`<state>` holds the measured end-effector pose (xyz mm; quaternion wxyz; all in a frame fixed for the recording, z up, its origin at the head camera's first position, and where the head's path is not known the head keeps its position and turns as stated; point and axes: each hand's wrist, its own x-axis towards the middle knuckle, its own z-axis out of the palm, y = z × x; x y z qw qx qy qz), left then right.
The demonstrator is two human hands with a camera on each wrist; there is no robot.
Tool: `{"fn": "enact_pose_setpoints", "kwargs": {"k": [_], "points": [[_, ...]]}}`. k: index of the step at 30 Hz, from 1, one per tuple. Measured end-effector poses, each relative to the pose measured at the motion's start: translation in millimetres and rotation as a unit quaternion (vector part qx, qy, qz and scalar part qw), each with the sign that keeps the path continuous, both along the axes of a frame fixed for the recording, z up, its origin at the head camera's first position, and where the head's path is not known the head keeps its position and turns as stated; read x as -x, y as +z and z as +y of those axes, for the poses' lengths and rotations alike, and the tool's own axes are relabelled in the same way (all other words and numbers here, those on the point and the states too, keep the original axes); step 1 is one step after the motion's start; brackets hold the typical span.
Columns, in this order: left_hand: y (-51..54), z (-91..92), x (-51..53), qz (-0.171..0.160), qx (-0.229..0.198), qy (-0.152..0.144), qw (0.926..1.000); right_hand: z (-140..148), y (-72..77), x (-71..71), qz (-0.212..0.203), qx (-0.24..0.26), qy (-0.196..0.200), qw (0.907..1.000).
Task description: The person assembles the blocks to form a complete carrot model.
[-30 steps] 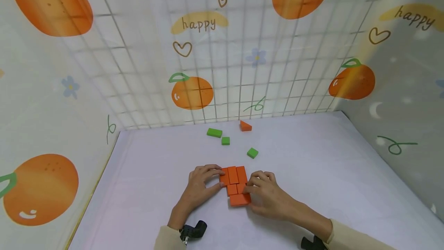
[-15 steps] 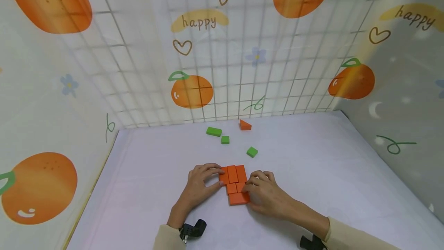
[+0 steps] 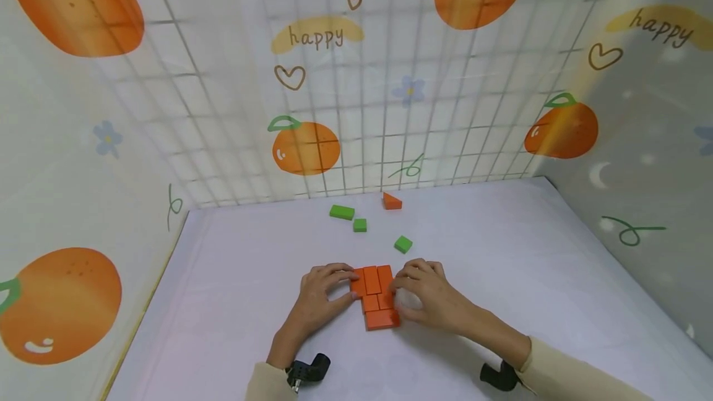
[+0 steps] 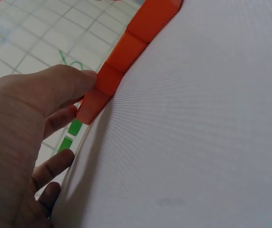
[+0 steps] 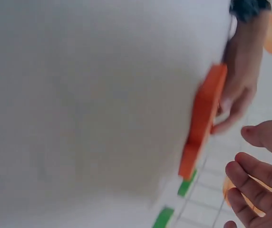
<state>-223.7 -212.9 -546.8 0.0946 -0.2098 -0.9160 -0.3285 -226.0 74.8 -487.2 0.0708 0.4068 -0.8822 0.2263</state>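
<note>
Flat orange blocks (image 3: pixel 371 281) lie edge to edge on the white table in the head view, in a shape that narrows toward the near side. At the shape's left edge, my left hand (image 3: pixel 323 294) pinches the leftmost orange block (image 3: pixel 358 284) between thumb and fingers. The left wrist view shows that thumb against the side of an orange block (image 4: pixel 108 78). My right hand (image 3: pixel 437 296) hovers just right of the shape, its fingers loosely bent. In the right wrist view its fingers (image 5: pixel 255 173) are apart from the orange blocks (image 5: pixel 205 107) and hold nothing.
Beyond the shape lie a long green block (image 3: pixel 342 212), a small green block (image 3: pixel 360 225) and another green block (image 3: pixel 403 244). An orange triangular block (image 3: pixel 392 202) rests near the table's back edge. Orange-printed cloth walls surround the white table (image 3: pixel 250 252).
My right hand has let go of the orange blocks' right side and lifted slightly up and away. My left hand stays on the left edge. The blocks hardly move.
</note>
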Motion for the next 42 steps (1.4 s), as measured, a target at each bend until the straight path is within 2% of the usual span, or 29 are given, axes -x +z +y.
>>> {"fn": "enact_pose_setpoints", "kwargs": {"k": [8,12,22,28,34,42], "points": [[-1.3,-2.6,0.0,-0.014,-0.008,0.002,0.9999,4.5,12.6,52.6,0.005,0.046,-0.079,0.9959],[-1.5,-3.0,-1.6,-0.014,-0.01,0.003,0.9998,4.1,15.4,76.8,0.0,0.06,-0.101,0.9931],[-1.6,-5.1,-2.2,-0.006,-0.018,0.004,0.9998,-6.3,13.0,136.9,-0.013,0.047,-0.149,0.9876],[-3.8,-4.8,-2.2,-0.006,-0.023,0.002,0.9997,-13.6,8.9,168.1,-0.04,0.026,-0.183,0.9819],[-0.6,-3.5,-2.7,-0.002,-0.03,0.004,0.9995,-24.2,4.6,191.4,-0.064,0.004,-0.208,0.976],[3.0,0.8,-0.4,-0.006,-0.024,0.003,0.9997,-33.5,-1.4,206.4,-0.075,-0.033,-0.228,0.9702]]}}
